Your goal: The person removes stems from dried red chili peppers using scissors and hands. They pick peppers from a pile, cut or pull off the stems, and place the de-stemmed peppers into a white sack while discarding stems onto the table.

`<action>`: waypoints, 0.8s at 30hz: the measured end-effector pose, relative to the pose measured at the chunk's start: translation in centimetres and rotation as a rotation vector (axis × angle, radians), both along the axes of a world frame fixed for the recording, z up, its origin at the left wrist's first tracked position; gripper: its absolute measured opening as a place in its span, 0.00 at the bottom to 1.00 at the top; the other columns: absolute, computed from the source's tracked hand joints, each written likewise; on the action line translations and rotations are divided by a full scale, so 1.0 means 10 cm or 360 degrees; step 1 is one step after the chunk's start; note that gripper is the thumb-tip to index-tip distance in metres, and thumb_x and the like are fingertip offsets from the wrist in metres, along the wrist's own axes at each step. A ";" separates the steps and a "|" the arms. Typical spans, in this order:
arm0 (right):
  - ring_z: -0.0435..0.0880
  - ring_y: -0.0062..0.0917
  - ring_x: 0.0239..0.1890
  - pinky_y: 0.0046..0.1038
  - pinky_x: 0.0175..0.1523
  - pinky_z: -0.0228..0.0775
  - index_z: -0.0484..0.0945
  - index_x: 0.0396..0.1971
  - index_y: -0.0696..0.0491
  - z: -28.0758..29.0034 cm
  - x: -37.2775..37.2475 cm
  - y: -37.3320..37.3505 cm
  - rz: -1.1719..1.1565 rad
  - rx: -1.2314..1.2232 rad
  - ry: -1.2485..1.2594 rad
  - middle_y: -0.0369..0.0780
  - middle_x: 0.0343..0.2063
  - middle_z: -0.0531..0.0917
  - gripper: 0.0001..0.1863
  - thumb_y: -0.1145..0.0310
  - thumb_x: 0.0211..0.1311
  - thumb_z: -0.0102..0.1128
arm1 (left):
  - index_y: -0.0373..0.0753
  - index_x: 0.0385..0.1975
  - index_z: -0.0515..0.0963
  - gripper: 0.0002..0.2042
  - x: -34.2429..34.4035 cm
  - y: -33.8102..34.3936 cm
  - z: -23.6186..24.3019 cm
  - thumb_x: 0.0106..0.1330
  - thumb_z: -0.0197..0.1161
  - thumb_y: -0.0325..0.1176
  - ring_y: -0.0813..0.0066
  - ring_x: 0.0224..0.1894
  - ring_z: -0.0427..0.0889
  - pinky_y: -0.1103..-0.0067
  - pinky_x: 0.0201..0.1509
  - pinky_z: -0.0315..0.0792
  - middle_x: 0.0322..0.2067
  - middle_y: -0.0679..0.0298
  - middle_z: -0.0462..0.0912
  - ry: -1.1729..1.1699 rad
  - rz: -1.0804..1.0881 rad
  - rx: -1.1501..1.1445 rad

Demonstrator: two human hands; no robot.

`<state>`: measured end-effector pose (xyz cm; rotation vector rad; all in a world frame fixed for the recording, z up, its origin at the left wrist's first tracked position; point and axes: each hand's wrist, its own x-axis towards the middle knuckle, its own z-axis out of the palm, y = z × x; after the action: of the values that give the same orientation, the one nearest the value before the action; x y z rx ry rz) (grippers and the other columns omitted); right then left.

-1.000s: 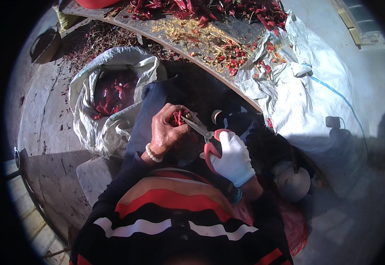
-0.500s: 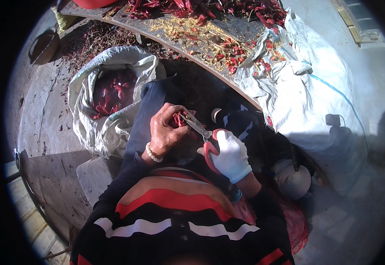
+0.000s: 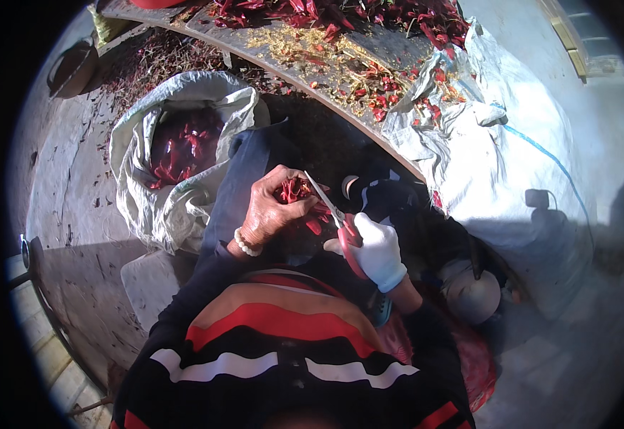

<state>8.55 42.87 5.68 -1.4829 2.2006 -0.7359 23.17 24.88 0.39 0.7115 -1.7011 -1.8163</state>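
Note:
Over my lap, my left hand point(image 3: 267, 209) is bare, with a pale bead bracelet on its wrist, and its fingers wrap round a bunch of dried red chili peppers point(image 3: 294, 189). The cut-looking ends face up and to the right, and some pods hang below the thumb. My right hand point(image 3: 375, 250), in a white glove, grips scissors point(image 3: 347, 242) with red handles. Their blades appear closed together and point up and left, close beside the peppers. To the left stands an open white woven sack point(image 3: 183, 207) with red chili peppers inside.
A board table point(image 3: 204, 32) runs across the far side, bearing heaped red peppers point(image 3: 326, 14) and yellowish scraps point(image 3: 305, 43). A full white sack point(image 3: 519, 179) leans against its right end. A brown basin point(image 3: 74, 70) sits at far left, among stem litter point(image 3: 161, 64).
The scissor blades, earlier spread around the pepper ends, have come together and tilted steeper. My right hand has shifted slightly down. More of the pepper bunch shows below my left thumb.

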 end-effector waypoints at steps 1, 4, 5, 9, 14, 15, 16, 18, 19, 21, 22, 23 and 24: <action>0.80 0.27 0.20 0.26 0.28 0.72 0.76 0.31 0.56 0.01 -0.03 -0.02 -0.0072 -0.0076 -0.0117 0.40 0.20 0.79 0.21 0.61 0.50 0.81 | 0.35 0.36 0.81 0.13 0.01 0.01 0.00 0.53 0.76 0.28 0.80 0.35 0.79 0.80 0.41 0.75 0.34 0.67 0.80 0.0038 -0.0032 0.0187; 0.78 0.16 0.28 0.22 0.37 0.73 0.77 0.33 0.60 -0.06 -0.22 -0.15 -0.0257 -0.0244 -0.0432 0.43 0.26 0.82 0.13 0.75 0.55 0.75 | 0.34 0.39 0.80 0.14 0.10 -0.01 0.01 0.55 0.75 0.27 0.83 0.37 0.79 0.81 0.46 0.75 0.36 0.69 0.81 0.0100 -0.0067 0.0272; 0.79 0.19 0.28 0.22 0.38 0.74 0.77 0.35 0.61 0.14 -0.28 -0.29 -0.0180 -0.0266 -0.0422 0.43 0.29 0.83 0.15 0.73 0.55 0.77 | 0.34 0.40 0.80 0.14 0.16 -0.02 0.03 0.57 0.75 0.26 0.83 0.38 0.79 0.81 0.47 0.75 0.36 0.70 0.82 0.0147 -0.0069 0.0466; 0.88 0.44 0.39 0.38 0.42 0.78 0.80 0.40 0.56 -0.09 -1.15 -0.62 -0.0502 -0.0003 0.0481 0.49 0.33 0.87 0.33 0.45 0.44 0.82 | 0.34 0.48 0.79 0.15 0.31 -0.29 0.24 0.63 0.72 0.27 0.83 0.40 0.80 0.81 0.49 0.76 0.39 0.68 0.83 0.0538 0.0077 0.0912; 0.83 0.49 0.45 0.45 0.51 0.76 0.78 0.46 0.56 -0.13 -2.67 -0.92 -0.0719 0.0009 0.0996 0.51 0.43 0.83 0.24 0.55 0.57 0.71 | 0.33 0.46 0.79 0.16 0.50 -1.26 0.24 0.62 0.73 0.30 0.84 0.40 0.80 0.81 0.44 0.76 0.39 0.70 0.82 0.0349 0.0508 0.0278; 0.82 0.49 0.48 0.44 0.52 0.75 0.78 0.46 0.56 -0.20 -2.81 -1.03 -0.0711 -0.0032 0.1042 0.52 0.46 0.82 0.24 0.55 0.57 0.71 | 0.37 0.48 0.80 0.18 0.70 -1.58 -0.05 0.60 0.74 0.33 0.76 0.41 0.83 0.78 0.42 0.77 0.41 0.69 0.83 0.0225 0.0586 -0.0215; 0.81 0.49 0.49 0.44 0.52 0.74 0.78 0.46 0.55 -0.14 -2.72 -1.15 -0.0720 0.0157 0.1090 0.52 0.47 0.80 0.24 0.55 0.57 0.71 | 0.40 0.47 0.80 0.17 0.87 -1.76 -0.21 0.60 0.73 0.36 0.69 0.41 0.84 0.74 0.42 0.78 0.41 0.66 0.83 -0.0325 0.0805 -0.0788; 0.81 0.48 0.48 0.43 0.52 0.74 0.78 0.46 0.54 -0.02 -2.76 -1.19 -0.0729 0.0057 0.1116 0.51 0.45 0.80 0.22 0.56 0.58 0.71 | 0.46 0.45 0.81 0.14 0.89 -2.07 -0.46 0.61 0.71 0.40 0.59 0.40 0.84 0.68 0.41 0.77 0.40 0.62 0.81 -0.0897 0.0993 -0.1431; 0.81 0.47 0.48 0.43 0.52 0.74 0.79 0.46 0.54 0.02 -2.76 -1.20 -0.0736 0.0011 0.1123 0.50 0.45 0.81 0.21 0.57 0.58 0.70 | 0.48 0.44 0.82 0.12 0.91 -2.16 -0.64 0.62 0.69 0.41 0.55 0.39 0.83 0.65 0.40 0.77 0.38 0.60 0.80 -0.0971 0.0991 -0.1514; 0.81 0.44 0.47 0.42 0.51 0.74 0.80 0.44 0.54 0.00 -2.49 -1.26 -0.0569 -0.0174 0.1158 0.48 0.44 0.80 0.18 0.60 0.57 0.71 | 0.48 0.43 0.81 0.12 1.07 -2.32 -1.12 0.60 0.67 0.38 0.55 0.41 0.82 0.65 0.40 0.77 0.39 0.60 0.78 -0.1154 0.0838 -0.1663; 0.80 0.44 0.49 0.42 0.54 0.73 0.80 0.44 0.54 -0.05 -2.42 -1.29 -0.0556 -0.0257 0.1005 0.48 0.46 0.80 0.18 0.61 0.56 0.71 | 0.48 0.42 0.81 0.11 1.14 -2.39 -1.47 0.60 0.66 0.37 0.54 0.42 0.81 0.65 0.40 0.77 0.40 0.60 0.77 -0.1267 0.0647 -0.1743; 0.79 0.44 0.52 0.44 0.56 0.71 0.80 0.44 0.55 -0.13 -2.32 -1.33 -0.0412 -0.0329 0.1158 0.48 0.48 0.80 0.18 0.62 0.57 0.71 | 0.47 0.42 0.80 0.11 1.24 -2.47 -1.84 0.59 0.65 0.35 0.54 0.43 0.80 0.65 0.40 0.77 0.40 0.60 0.77 -0.1366 0.0440 -0.1829; 0.78 0.45 0.54 0.45 0.59 0.68 0.80 0.44 0.56 -0.12 -2.14 -1.41 -0.0412 -0.0236 0.1022 0.48 0.50 0.80 0.18 0.62 0.57 0.70 | 0.47 0.41 0.80 0.11 1.33 -2.51 -2.15 0.58 0.64 0.34 0.54 0.44 0.80 0.65 0.40 0.77 0.41 0.60 0.76 -0.1441 0.0242 -0.1903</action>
<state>-12.89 28.76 4.44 -1.7000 2.9117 -0.5558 36.50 -0.17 -21.11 1.0628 -2.6782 -0.0620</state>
